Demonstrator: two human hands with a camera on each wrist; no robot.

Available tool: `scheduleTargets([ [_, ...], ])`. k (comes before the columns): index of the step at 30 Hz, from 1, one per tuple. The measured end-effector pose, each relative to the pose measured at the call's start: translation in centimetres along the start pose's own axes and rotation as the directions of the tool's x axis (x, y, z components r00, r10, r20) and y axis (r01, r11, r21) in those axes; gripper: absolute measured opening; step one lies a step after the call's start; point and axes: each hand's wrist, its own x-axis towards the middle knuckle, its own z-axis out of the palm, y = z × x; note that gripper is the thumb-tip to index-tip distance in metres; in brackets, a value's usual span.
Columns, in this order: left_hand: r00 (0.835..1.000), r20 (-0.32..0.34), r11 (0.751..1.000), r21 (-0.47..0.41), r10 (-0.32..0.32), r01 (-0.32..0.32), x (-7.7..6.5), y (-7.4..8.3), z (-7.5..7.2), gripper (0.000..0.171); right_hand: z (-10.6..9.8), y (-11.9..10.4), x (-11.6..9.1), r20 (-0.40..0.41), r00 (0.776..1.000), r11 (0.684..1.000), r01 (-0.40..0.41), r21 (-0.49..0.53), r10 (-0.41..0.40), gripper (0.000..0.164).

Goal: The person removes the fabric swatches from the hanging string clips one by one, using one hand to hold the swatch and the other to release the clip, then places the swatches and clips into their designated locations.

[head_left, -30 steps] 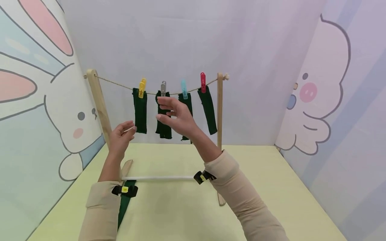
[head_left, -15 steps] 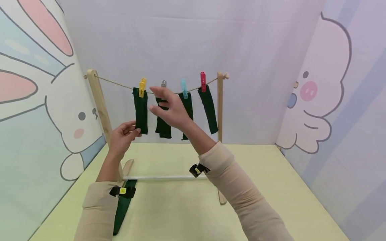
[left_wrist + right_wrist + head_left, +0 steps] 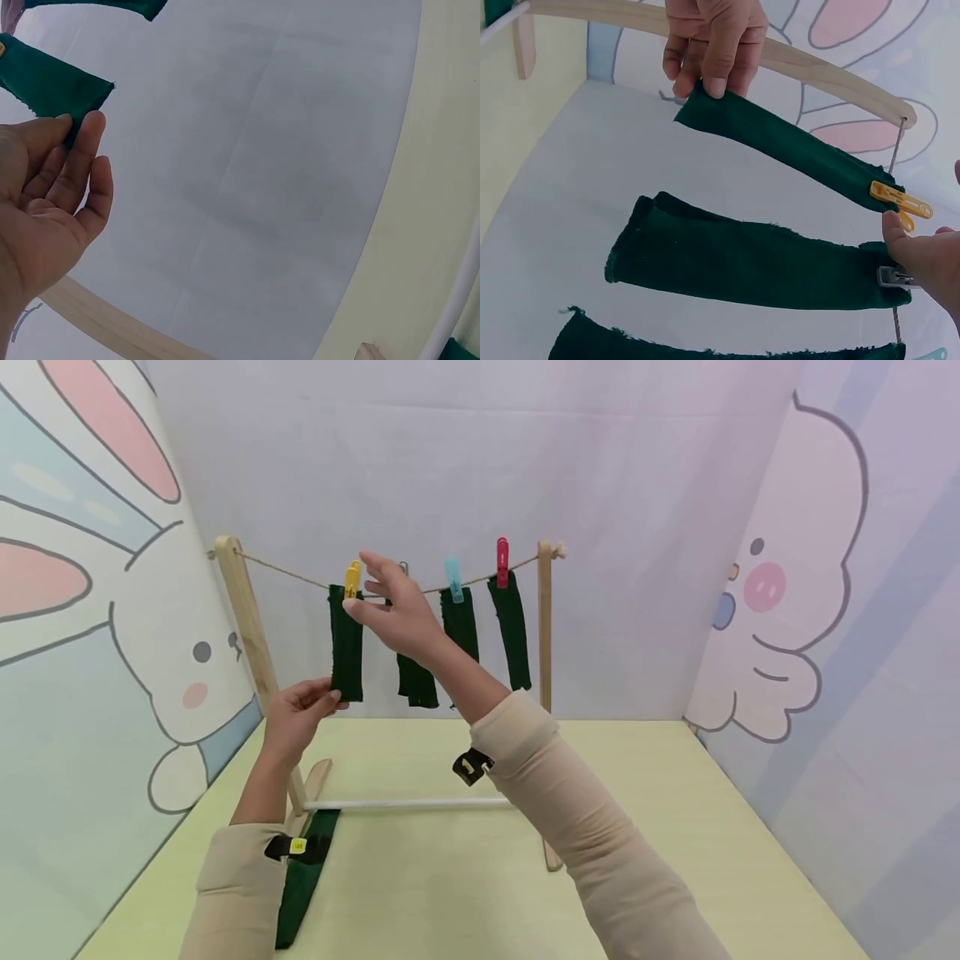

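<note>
A narrow dark green cloth strip [image 3: 347,652] hangs at the left end of a rope line, held by a yellow clothespin [image 3: 352,575]. My left hand [image 3: 291,724] pinches its lower corner between thumb and fingers, also plain in the left wrist view. Up at the line, my right hand [image 3: 405,614] has its thumb right at the yellow clothespin, fingers spread and relaxed. The right wrist view shows that thumb [image 3: 892,229] beside the clothespin's end. Behind the right hand hangs a second green strip [image 3: 750,255] under a grey clothespin [image 3: 891,277], partly hidden in the head view.
Further right, a light blue clothespin [image 3: 453,581] and a red clothespin [image 3: 502,562] hold two more strips. Wooden posts [image 3: 545,635] carry the rope, with a white rod [image 3: 405,804] joining them low down. Another green cloth [image 3: 300,902] lies on the table by my left sleeve.
My left hand has taken hold of the leftmost strip's lower corner. My right hand has moved left and up, from the grey clothespin to the yellow one.
</note>
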Motion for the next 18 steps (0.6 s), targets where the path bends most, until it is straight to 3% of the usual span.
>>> scheduleTargets([
  [7, 1.0, 0.006, 1.0, 0.006, 0.019, -0.019, -0.2, 0.4, 0.1, 0.026, 0.4, -0.8, 0.7, -0.019, 0.999, 0.992, -0.04, -0.124, 0.038, 0.062],
  [12, 1.0, 0.01, 1.0, 0.023, 0.021, -0.022, -0.2, 0.6, -0.1, 0.027, 1.0, -1.2, 1.0, -0.095, 0.995, 0.973, -0.019, -0.23, -0.003, 0.043],
  [18, 1.0, -0.004, 0.998, 0.058, 0.004, -0.004, -0.4, 0.7, -0.2, 0.029, 1.4, -1.1, 0.8, -0.156, 0.988, 0.971, -0.036, -0.236, -0.001, 0.037],
])
